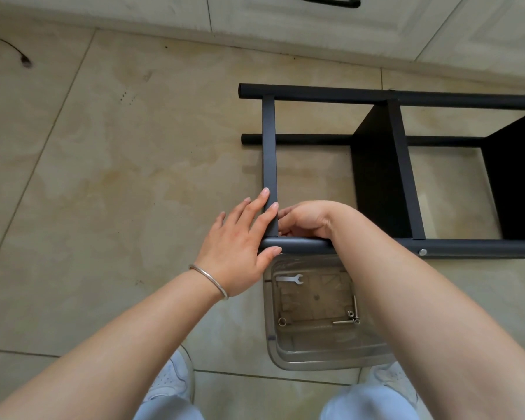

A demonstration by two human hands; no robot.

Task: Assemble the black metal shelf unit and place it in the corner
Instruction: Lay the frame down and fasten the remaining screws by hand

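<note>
Shelf (376, 165): on its side on the floor by the cabinets, crossbar (269, 153) being joined to the near post (437, 247); left hand (240, 247) flat, grip released, steadying that joint; right hand (303, 221) curled there, its grip unreadable; next, likely a bolt from the tray (315, 356) below the post.

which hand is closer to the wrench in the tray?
Left, narrowly. The left hand lies on the frame corner, just up-left of the wrench in the tray. The right hand is curled at the joint beyond the near tube, farther up.
</note>
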